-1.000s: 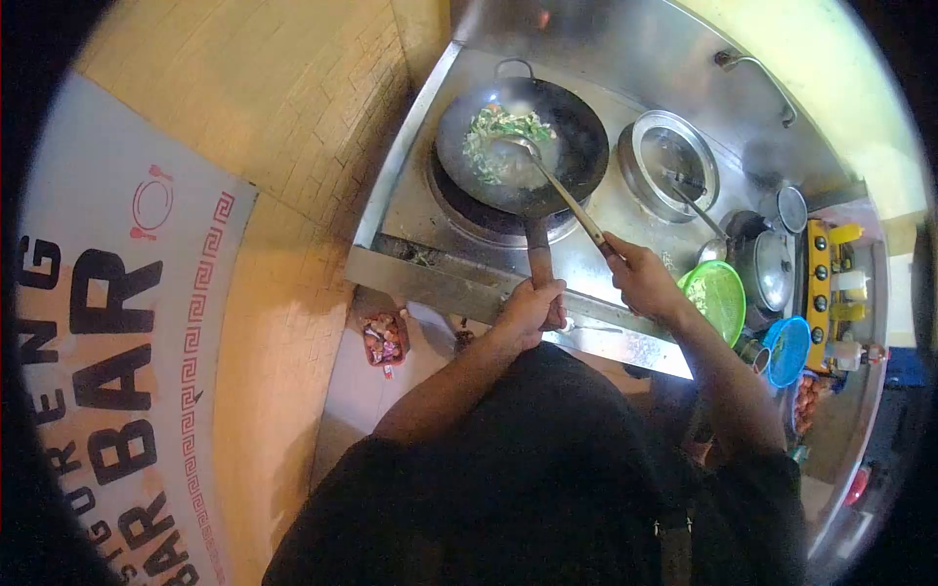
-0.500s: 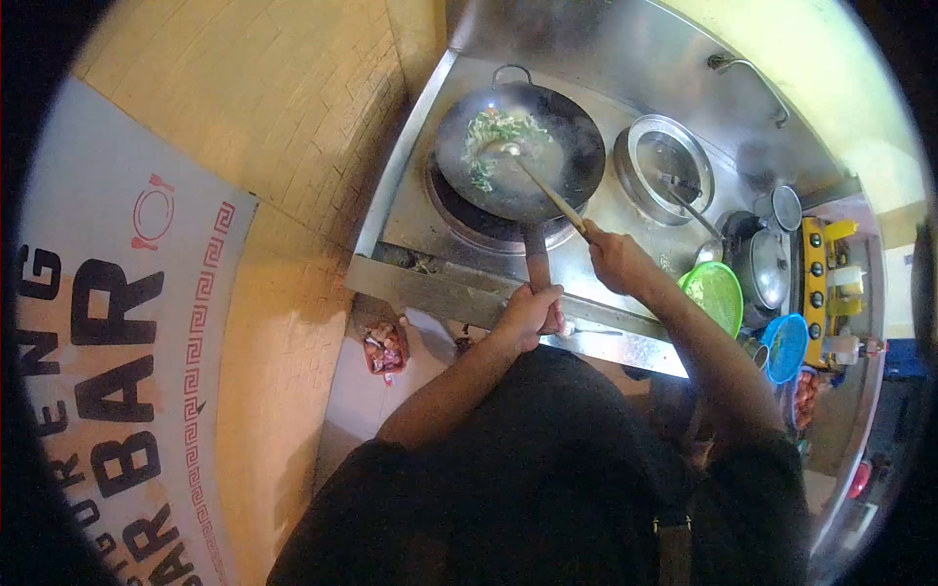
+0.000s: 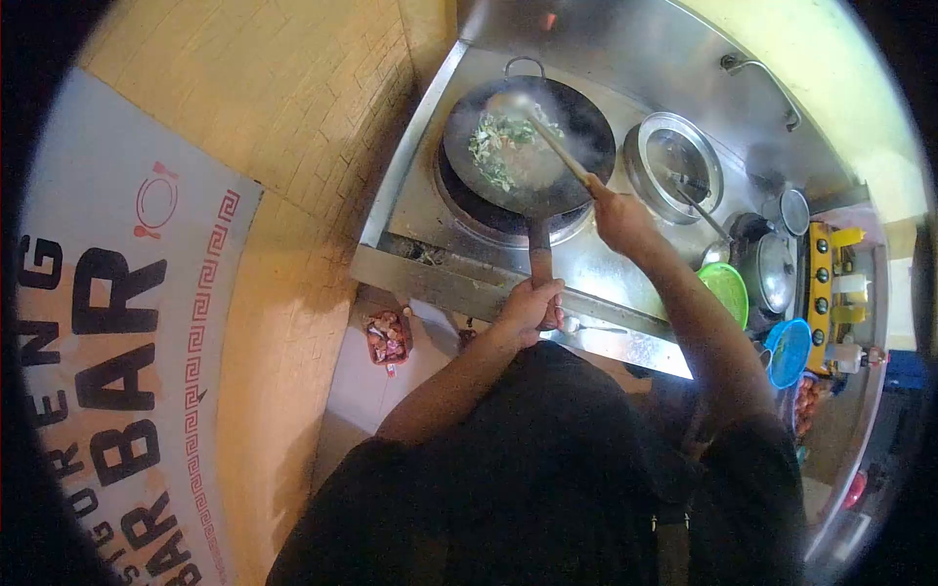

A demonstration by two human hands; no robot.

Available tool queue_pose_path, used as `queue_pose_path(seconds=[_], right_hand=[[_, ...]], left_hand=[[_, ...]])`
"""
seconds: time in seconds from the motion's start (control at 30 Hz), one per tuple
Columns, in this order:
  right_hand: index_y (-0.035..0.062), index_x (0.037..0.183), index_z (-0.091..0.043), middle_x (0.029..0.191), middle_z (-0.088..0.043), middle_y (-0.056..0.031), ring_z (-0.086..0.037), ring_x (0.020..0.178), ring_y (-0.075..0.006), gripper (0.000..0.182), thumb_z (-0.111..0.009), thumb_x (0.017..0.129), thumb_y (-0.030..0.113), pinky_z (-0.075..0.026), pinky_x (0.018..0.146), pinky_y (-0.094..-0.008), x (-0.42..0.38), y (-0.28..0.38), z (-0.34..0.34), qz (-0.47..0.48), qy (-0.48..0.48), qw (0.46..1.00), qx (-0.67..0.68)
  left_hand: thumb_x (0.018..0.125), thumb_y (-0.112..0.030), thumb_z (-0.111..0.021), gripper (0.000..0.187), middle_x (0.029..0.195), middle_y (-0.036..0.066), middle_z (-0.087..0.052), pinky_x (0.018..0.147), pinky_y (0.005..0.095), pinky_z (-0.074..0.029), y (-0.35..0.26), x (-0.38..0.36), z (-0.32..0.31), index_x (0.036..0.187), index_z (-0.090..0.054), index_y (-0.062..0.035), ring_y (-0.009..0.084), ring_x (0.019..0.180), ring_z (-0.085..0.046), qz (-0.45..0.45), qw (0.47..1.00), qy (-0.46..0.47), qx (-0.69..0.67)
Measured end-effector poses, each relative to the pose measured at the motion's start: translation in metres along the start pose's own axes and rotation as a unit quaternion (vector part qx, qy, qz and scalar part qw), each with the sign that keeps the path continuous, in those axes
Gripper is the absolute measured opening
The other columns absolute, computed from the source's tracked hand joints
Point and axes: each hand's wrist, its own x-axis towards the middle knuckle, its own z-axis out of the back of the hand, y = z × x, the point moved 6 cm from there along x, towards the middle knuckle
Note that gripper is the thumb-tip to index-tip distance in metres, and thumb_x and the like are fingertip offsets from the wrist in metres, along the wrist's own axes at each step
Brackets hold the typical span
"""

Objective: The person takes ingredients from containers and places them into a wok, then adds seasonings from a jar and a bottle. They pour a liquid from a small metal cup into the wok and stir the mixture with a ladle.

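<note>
A dark wok (image 3: pixel 581 127) sits on the left burner, with steam over it. Chopped greens and pale bits of food (image 3: pixel 508 146) lie in its middle. My left hand (image 3: pixel 531 308) is closed around the wok's handle (image 3: pixel 539 256) at the end near my body. My right hand (image 3: pixel 623 220) grips the wooden handle of a ladle (image 3: pixel 559 148), which slants across the wok. The ladle's bowl is at the far side of the food, blurred by steam.
Right of the wok is a second burner ring (image 3: pixel 674 166) with another ladle (image 3: pixel 705 215). Further right stand a green basket (image 3: pixel 725 293), a lidded pot (image 3: pixel 772 273), a blue basket (image 3: pixel 788 352) and a yellow stove (image 3: pixel 817 293). A red container (image 3: pixel 389 337) is low at left.
The ladle's bowl has moved from the middle of the food to the wok's far side. My left hand keeps its hold on the wok handle. The view has shifted slightly.
</note>
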Motion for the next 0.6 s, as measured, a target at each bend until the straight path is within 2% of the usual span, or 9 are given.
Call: queue_pose_path(seconds=[0.03, 0.13, 0.2, 0.3, 0.4, 0.43, 0.53, 0.57, 0.6], right_hand=[[0.0105, 0.137, -0.038, 0.074, -0.063, -0.0265, -0.063, 0.068, -0.0432, 0.049, -0.047, 0.089, 0.013, -0.049, 0.062, -0.0535, 0.006, 0.005, -0.002, 0.014, -0.015, 0.999, 0.026], [0.0115, 0.137, -0.040, 0.073, -0.063, -0.0262, -0.063, 0.067, -0.0432, 0.048, -0.047, 0.089, 0.013, -0.049, 0.061, -0.0541, -0.021, 0.010, -0.003, -0.032, 0.083, 0.995, -0.035], [0.0107, 0.136, -0.042, 0.072, -0.062, -0.0263, -0.063, 0.066, -0.0427, 0.047, -0.047, 0.089, 0.013, -0.049, 0.061, -0.0536, -0.050, 0.003, 0.011, -0.019, 0.103, 0.993, -0.059], [0.0070, 0.134, -0.044, 0.074, -0.063, -0.0253, -0.064, 0.069, -0.0409, 0.045, -0.045, 0.089, 0.011, -0.051, 0.065, -0.0499, -0.066, -0.002, 0.047, -0.031, 0.105, 0.993, -0.037], [0.0079, 0.131, -0.048, 0.075, -0.063, -0.0250, -0.064, 0.069, -0.0412, 0.043, -0.047, 0.089, 0.012, -0.051, 0.065, -0.0494, -0.092, -0.009, 0.066, -0.013, 0.063, 0.996, 0.053], [0.0087, 0.135, -0.043, 0.073, -0.063, -0.0253, -0.064, 0.067, -0.0406, 0.047, -0.047, 0.088, 0.010, -0.051, 0.065, -0.0496, -0.101, -0.010, 0.071, 0.018, 0.054, 0.997, 0.043], [0.0082, 0.135, -0.043, 0.079, -0.064, -0.0256, -0.064, 0.074, -0.0406, 0.046, -0.048, 0.090, 0.010, -0.050, 0.069, -0.0497, -0.125, -0.003, 0.085, -0.084, 0.170, 0.981, -0.042], [0.0088, 0.138, -0.039, 0.079, -0.064, -0.0252, -0.064, 0.073, -0.0410, 0.049, -0.048, 0.090, 0.011, -0.050, 0.069, -0.0496, -0.125, -0.003, 0.077, -0.099, 0.207, 0.968, -0.099], [0.0086, 0.139, -0.037, 0.079, -0.064, -0.0252, -0.064, 0.074, -0.0411, 0.050, -0.049, 0.090, 0.012, -0.050, 0.068, -0.0497, -0.120, -0.009, 0.066, -0.093, 0.181, 0.974, -0.099]], left_hand=[[0.088, -0.018, -0.062, 0.017, 0.066, 0.003, -0.053, 0.045, 0.0350, -0.047, 0.000, -0.001, -0.001, 0.084, -0.052, -0.0055, 0.0167, 0.050, -0.053, 0.013, 1.000, 0.000, -0.006], [0.088, -0.015, -0.061, 0.015, 0.066, 0.003, -0.053, 0.045, 0.0346, -0.048, -0.006, 0.001, 0.003, 0.083, -0.052, -0.0052, 0.0166, 0.049, -0.053, 0.044, 0.999, 0.003, 0.000], [0.087, -0.013, -0.061, 0.013, 0.065, 0.003, -0.053, 0.044, 0.0344, -0.048, -0.004, 0.007, 0.013, 0.083, -0.052, -0.0048, 0.0169, 0.049, -0.053, 0.058, 0.998, 0.005, 0.025], [0.085, -0.014, -0.062, 0.022, 0.061, 0.007, -0.051, 0.044, 0.0366, -0.048, -0.016, -0.025, -0.029, 0.070, -0.050, -0.0020, 0.0202, 0.048, -0.054, 0.028, 1.000, -0.008, -0.005], [0.084, -0.010, -0.061, 0.017, 0.062, 0.007, -0.051, 0.044, 0.0366, -0.047, -0.018, -0.019, -0.029, 0.074, -0.051, -0.0010, 0.0205, 0.047, -0.053, 0.032, 0.998, -0.009, -0.046], [0.084, -0.010, -0.061, 0.016, 0.062, 0.007, -0.051, 0.044, 0.0366, -0.047, -0.019, -0.017, -0.028, 0.076, -0.051, -0.0007, 0.0206, 0.048, -0.054, 0.029, 0.999, -0.009, -0.041], [0.084, -0.008, -0.061, 0.014, 0.063, 0.007, -0.051, 0.045, 0.0362, -0.048, -0.015, -0.018, -0.021, 0.081, -0.050, -0.0002, 0.0206, 0.050, -0.054, 0.034, 0.998, -0.016, -0.041], [0.083, -0.008, -0.061, 0.013, 0.063, 0.007, -0.051, 0.045, 0.0357, -0.048, -0.016, -0.018, -0.019, 0.083, -0.050, -0.0003, 0.0204, 0.051, -0.054, 0.039, 0.998, -0.020, -0.050], [0.083, -0.008, -0.061, 0.014, 0.064, 0.007, -0.051, 0.045, 0.0353, -0.048, -0.016, -0.018, -0.018, 0.085, -0.050, -0.0004, 0.0202, 0.051, -0.054, 0.043, 0.997, -0.022, -0.058]])
